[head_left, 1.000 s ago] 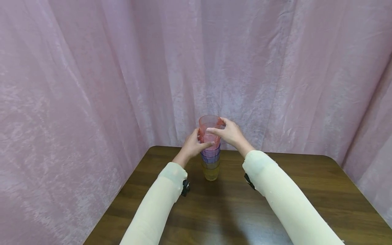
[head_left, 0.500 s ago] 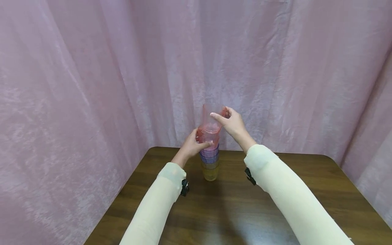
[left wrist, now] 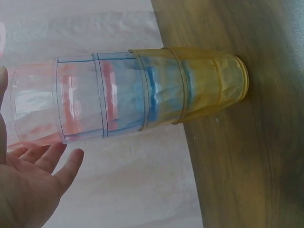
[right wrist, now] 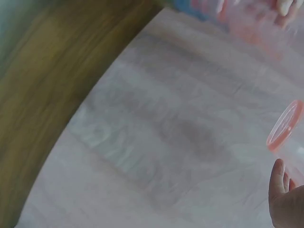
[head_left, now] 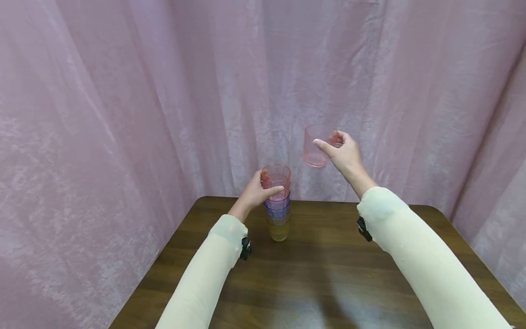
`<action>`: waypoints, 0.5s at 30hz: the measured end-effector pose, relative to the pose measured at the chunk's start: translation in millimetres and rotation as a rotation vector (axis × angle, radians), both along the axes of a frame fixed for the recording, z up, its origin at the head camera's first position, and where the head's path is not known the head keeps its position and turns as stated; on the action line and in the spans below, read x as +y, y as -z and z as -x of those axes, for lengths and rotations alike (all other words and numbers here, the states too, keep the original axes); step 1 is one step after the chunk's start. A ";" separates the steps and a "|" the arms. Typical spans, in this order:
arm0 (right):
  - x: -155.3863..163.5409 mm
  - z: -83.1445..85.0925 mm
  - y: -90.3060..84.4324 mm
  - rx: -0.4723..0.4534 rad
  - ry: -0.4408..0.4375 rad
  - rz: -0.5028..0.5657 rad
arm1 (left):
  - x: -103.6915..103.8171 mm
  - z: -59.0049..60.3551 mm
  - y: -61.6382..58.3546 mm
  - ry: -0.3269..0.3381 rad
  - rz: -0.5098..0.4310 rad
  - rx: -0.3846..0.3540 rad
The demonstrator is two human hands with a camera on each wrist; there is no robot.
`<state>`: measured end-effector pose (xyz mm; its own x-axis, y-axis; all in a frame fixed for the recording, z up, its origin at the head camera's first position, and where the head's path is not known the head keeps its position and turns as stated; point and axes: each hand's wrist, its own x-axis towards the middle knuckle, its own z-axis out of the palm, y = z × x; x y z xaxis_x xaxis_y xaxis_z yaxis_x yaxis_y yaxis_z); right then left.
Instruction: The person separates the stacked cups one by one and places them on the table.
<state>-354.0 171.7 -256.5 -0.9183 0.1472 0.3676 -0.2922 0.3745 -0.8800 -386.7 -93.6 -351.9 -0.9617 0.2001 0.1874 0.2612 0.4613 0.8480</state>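
A stack of see-through cups (head_left: 278,219) stands on the brown table (head_left: 328,274) near its back edge, yellow at the bottom, then blue and purple, with a pink one on top. My left hand (head_left: 271,183) grips the stack's top cup, thumb in front. In the left wrist view the stack (left wrist: 142,92) lies sideways above my left hand (left wrist: 42,175). My right hand (head_left: 326,140) holds a single pink cup (head_left: 312,153) in the air, up and to the right of the stack. The right wrist view shows only this cup's rim (right wrist: 285,126) and my thumb (right wrist: 277,183).
Pink curtains (head_left: 123,114) hang close behind the table and along both sides. The table's left edge (head_left: 164,256) runs near my left sleeve. Bare wood stretches in front of the stack and to its right.
My right hand has lifted the top pink cup off the stack and carried it up and to the right. My left hand has stayed on the stack.
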 end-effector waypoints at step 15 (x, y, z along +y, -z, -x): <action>45.2 4.0 63.2 -0.066 0.071 -0.070 | -8.9 -1.0 2.2 -0.040 0.033 -0.003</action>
<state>-358.1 216.9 -319.7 -0.9292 0.1888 0.3178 -0.2048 0.4530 -0.8677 -385.6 -102.5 -354.1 -0.9696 0.1677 0.1782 0.2393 0.4989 0.8330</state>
